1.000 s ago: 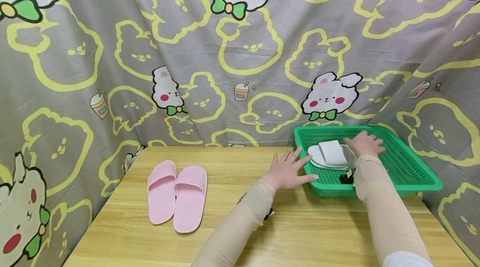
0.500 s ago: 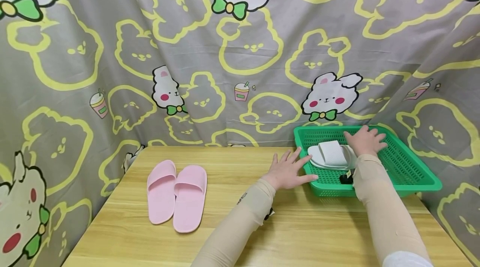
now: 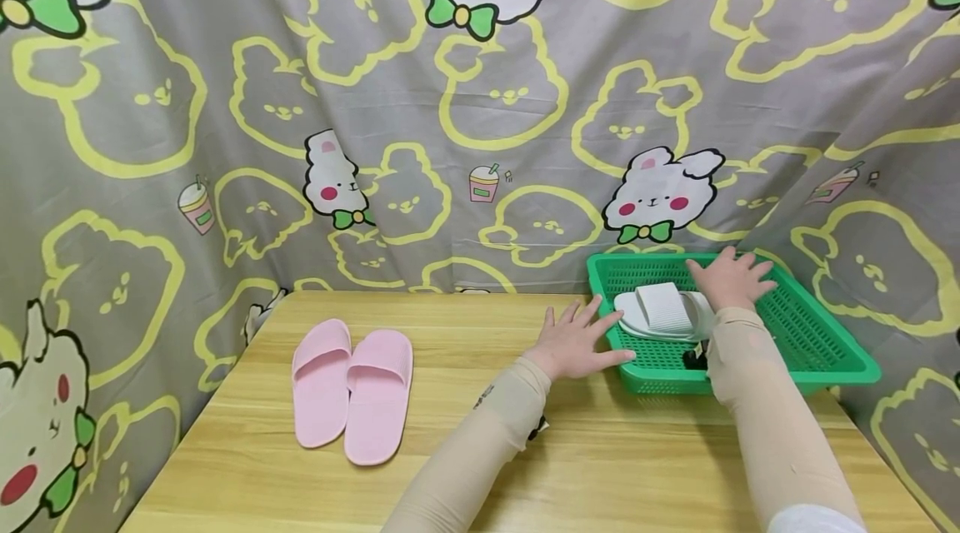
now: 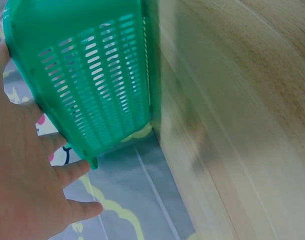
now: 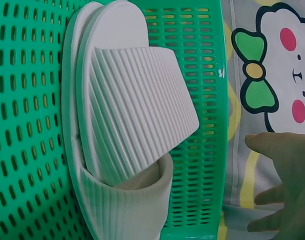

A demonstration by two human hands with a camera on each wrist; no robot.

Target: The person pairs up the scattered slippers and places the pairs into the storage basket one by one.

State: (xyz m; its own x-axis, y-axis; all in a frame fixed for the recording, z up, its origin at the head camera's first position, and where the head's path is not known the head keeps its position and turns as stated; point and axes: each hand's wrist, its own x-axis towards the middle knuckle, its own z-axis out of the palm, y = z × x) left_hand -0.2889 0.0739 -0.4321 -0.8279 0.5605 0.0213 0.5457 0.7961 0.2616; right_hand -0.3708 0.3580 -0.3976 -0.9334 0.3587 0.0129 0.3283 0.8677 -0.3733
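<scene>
A pair of white ribbed slippers [image 3: 663, 312] lies in the left part of a green slotted basket [image 3: 847, 373]. The right wrist view shows one slipper [image 5: 137, 100] lying partly over the other. My right hand [image 3: 733, 281], fingers spread and holding nothing, is over the basket just right of the slippers. At the basket's left side is my left hand [image 3: 572, 346], its fingers also spread, fingertips right at the rim. In the left wrist view, this hand [image 4: 22, 165] appears beside the basket wall [image 4: 37, 35], with nothing gripped.
Two pink slippers [image 3: 377, 425] lie side by side on the left of the wooden table [image 3: 487, 316]. Behind the table and at both sides hangs a grey curtain [image 3: 420, 117] with cartoon prints; the basket stands close to it at the back right.
My right hand has lifted a little and spread its fingers wider over the basket. The left hand and both pairs of slippers stay where they were.
</scene>
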